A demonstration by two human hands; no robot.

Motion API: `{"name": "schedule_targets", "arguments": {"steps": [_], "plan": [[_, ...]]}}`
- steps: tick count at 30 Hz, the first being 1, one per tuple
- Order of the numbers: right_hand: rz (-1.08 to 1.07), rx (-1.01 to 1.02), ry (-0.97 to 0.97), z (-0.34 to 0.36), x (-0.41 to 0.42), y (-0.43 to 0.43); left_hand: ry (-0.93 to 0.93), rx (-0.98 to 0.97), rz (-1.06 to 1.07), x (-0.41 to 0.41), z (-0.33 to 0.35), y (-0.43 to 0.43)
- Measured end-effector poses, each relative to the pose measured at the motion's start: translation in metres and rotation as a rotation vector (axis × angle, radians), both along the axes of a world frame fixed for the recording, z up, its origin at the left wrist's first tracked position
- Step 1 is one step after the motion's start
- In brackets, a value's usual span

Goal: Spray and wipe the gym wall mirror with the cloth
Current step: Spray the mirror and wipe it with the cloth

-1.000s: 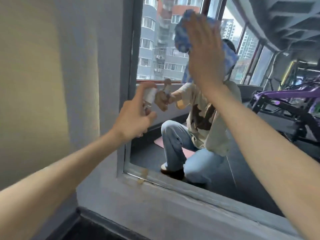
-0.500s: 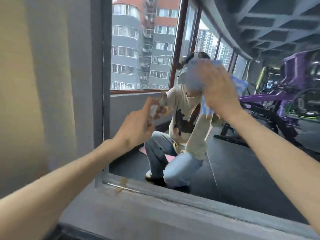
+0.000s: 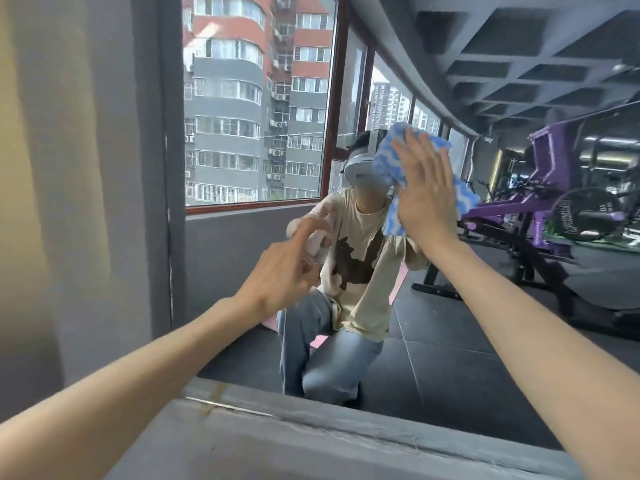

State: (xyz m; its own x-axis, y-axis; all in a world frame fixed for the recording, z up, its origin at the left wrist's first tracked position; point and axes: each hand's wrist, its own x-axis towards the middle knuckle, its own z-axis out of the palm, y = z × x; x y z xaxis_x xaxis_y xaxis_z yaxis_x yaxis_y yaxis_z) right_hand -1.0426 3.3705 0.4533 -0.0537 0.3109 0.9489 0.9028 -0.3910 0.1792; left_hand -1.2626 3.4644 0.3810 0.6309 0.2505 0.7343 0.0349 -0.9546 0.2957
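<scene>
1. Here, the right hand [image 3: 424,188] lies flat with straight fingers, pressing the blue-and-white wavy-patterned cloth [image 3: 391,157] high on the large framed wall mirror [image 3: 450,341], likely so the whole palm spreads wiping pressure.
2. The left hand [image 3: 277,275] curls round a small white spray bottle [image 3: 317,242], held near the glass, below and left of the cloth, probably kept ready to spray.

Blue-and-white wavy-striped cloth [image 3: 408,157], white spray bottle [image 3: 317,242], grey mirror frame [image 3: 166,168], purple gym machine [image 3: 554,157] reflected.
</scene>
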Motion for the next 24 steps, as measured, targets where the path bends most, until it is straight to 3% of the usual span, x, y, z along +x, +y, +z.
{"name": "schedule_targets", "arguments": {"steps": [4, 9, 11, 15, 19, 21, 22, 24], "plan": [[-0.011, 0.047, -0.038, 0.001, 0.002, 0.003, -0.021, 0.024, -0.01, 0.005, 0.017, -0.001], [0.029, 0.119, 0.077, 0.001, -0.018, 0.017, -0.113, -0.031, 0.006, 0.0, 0.012, 0.008], [0.048, 0.086, 0.018, 0.004, -0.033, 0.043, -0.115, -0.056, -0.004, -0.007, 0.01, 0.014], [0.031, -0.135, -0.324, -0.051, -0.049, 0.086, -0.181, -0.077, 0.002, -0.01, 0.018, 0.018], [0.108, -0.618, -0.616, -0.169, -0.043, 0.068, -0.158, -0.07, -0.006, -0.02, 0.031, 0.015], [0.106, -0.631, -0.677, -0.135, -0.036, 0.069, -0.154, -0.023, 0.009, -0.028, 0.037, 0.02], [0.064, -0.538, -0.684, -0.1, -0.036, 0.075, -0.156, -0.019, 0.018, -0.032, 0.04, 0.023], [-0.007, -0.23, -0.507, -0.009, -0.041, 0.09, -0.172, -0.021, 0.073, -0.037, 0.046, 0.033]]}}
